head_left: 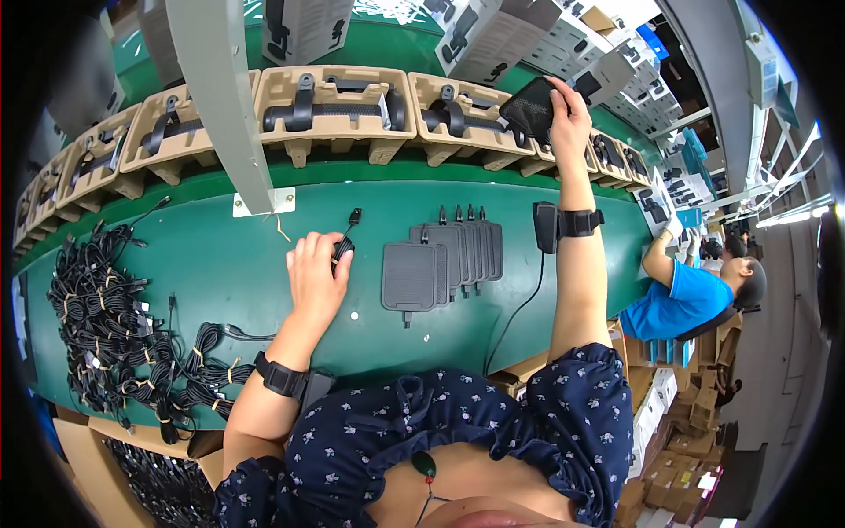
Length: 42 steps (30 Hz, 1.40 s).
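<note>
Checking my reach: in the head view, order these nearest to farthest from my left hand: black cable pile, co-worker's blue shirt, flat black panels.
1. Flat black panels: just right of your left hand.
2. Black cable pile: on the left.
3. Co-worker's blue shirt: far right.

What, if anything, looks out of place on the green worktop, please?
A few stray bits: two white specks lie on the green worktop near the flat black panels, and a thin tan strand by the foot of the metal post. They look like scraps, unlike the bundled cables. I see no clear damage or spill.
</note>
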{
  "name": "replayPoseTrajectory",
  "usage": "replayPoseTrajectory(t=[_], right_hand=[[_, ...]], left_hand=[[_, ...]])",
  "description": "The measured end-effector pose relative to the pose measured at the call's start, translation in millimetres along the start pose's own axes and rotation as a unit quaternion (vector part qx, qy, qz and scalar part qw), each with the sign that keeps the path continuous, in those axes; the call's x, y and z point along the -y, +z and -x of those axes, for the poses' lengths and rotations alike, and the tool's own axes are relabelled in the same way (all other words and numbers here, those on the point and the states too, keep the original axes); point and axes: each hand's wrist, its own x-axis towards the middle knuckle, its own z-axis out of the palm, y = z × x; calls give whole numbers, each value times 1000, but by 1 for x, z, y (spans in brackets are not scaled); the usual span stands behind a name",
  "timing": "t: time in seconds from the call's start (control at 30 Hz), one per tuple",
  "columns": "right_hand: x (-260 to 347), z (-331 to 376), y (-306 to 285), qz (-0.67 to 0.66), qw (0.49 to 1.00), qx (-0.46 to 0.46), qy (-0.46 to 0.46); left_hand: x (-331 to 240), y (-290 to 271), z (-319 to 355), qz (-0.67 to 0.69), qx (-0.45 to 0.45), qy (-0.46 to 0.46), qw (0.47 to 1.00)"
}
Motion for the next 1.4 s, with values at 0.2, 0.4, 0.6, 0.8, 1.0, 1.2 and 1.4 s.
replayPoseTrajectory(t=[0.2, 0.4, 0.6, 0.8, 1.0, 1.2, 1.4], right_hand=[[-19, -17, 27, -22, 989, 142, 14], [-79, 17, 79, 265, 940, 108, -185], [-23, 32, 77, 291, 951, 45, -98], [128, 99, 75, -57, 915, 288, -278], [168, 133, 64, -9, 851, 474, -224], [177, 103, 37, 40, 941, 283, -182], [179, 109, 19, -30, 982, 159, -99]], left_hand=[[3, 0, 2, -2, 2, -5, 1000], [-4, -1, -3, 4, 10, -3, 1000], [2, -4, 3, 5, -10, -2, 1000], [-8, -5, 2, 130, -45, 5, 990], [-13, -1, 5, 303, -68, 48, 949], [-13, -4, 5, 216, -66, -47, 973], [-10, -4, -1, 373, 74, -129, 916]])
